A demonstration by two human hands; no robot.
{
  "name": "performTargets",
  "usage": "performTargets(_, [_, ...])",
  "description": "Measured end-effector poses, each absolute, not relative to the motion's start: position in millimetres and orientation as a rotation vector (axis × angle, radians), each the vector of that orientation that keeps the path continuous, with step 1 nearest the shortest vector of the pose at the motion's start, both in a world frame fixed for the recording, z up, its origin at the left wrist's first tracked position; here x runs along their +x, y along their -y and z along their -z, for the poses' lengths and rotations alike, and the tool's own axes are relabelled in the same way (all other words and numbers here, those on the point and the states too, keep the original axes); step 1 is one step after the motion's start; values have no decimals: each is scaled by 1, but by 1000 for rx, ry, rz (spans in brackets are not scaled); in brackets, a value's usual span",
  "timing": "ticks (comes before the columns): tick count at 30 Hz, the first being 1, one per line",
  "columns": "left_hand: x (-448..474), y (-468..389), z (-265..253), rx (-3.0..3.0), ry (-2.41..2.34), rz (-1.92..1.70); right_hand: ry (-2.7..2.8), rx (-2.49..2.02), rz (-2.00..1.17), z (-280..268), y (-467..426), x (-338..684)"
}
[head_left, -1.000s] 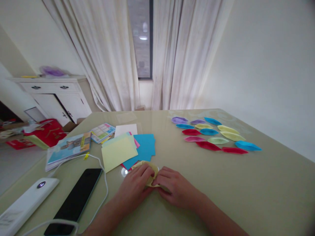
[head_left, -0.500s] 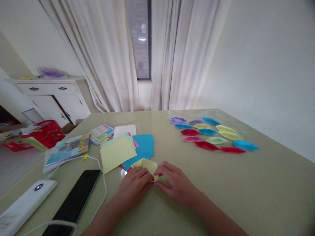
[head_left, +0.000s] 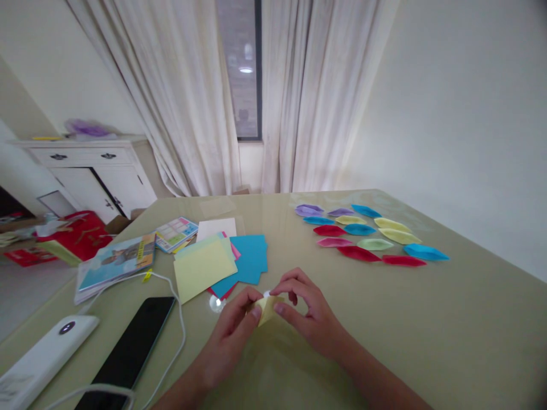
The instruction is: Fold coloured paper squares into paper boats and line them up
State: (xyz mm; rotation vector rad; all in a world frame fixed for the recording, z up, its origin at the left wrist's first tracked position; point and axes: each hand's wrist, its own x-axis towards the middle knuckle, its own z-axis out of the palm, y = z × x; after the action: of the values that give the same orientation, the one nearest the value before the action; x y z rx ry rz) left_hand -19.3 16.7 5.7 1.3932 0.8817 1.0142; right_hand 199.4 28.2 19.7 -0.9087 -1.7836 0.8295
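Observation:
A small folded piece of pale yellow paper (head_left: 267, 311) is held up between my two hands near the front of the table. My left hand (head_left: 233, 327) pinches its left side, thumb towards me and fingers behind. On the paper's right edge, my right hand (head_left: 305, 307) has its thumb and index finger closed in a pinch. The fingers hide part of the folds. Just beyond lie loose paper sheets: a pale yellow sheet (head_left: 205, 270) overlapping blue sheets (head_left: 250, 259).
Several folded paper boats (head_left: 359, 229) in many colours lie at the back right. On the left are a booklet (head_left: 117, 262), a black phone (head_left: 128, 347), a white power bank (head_left: 47, 359) and a looping white cable (head_left: 183, 324). Curtains (head_left: 333, 91) hang behind the table.
The yellow paper was low on the table, opened wider; now it is lifted, turned and looks narrower. My left hand has rolled so its thumb shows, and both hands still grip the paper.

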Motion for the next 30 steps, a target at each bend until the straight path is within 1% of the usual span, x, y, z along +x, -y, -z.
performTargets(4, [-13,-13,-7,1177,-792,-984,1746,-884,-899,-22,-29,199])
performTargets(8, [-10,-13,-6,1142,-767,-1024,1739,-838,-978,-23,-29,199])
performTargets(13, [-9,-15,-7,1241,-789,-1023,1725,-799,-972,-21,-28,196])
performTargets(19, [-12,-15,-8,1413,-945,-973,1728,-781,-974,-21,-26,193])
performTargets(24, [-8,-13,-9,1513,-981,-1008,1724,-779,-965,-21,-23,192])
performTargets(30, [-5,-4,1,1504,-1076,-1027,1704,-765,-999,-21,-22,190])
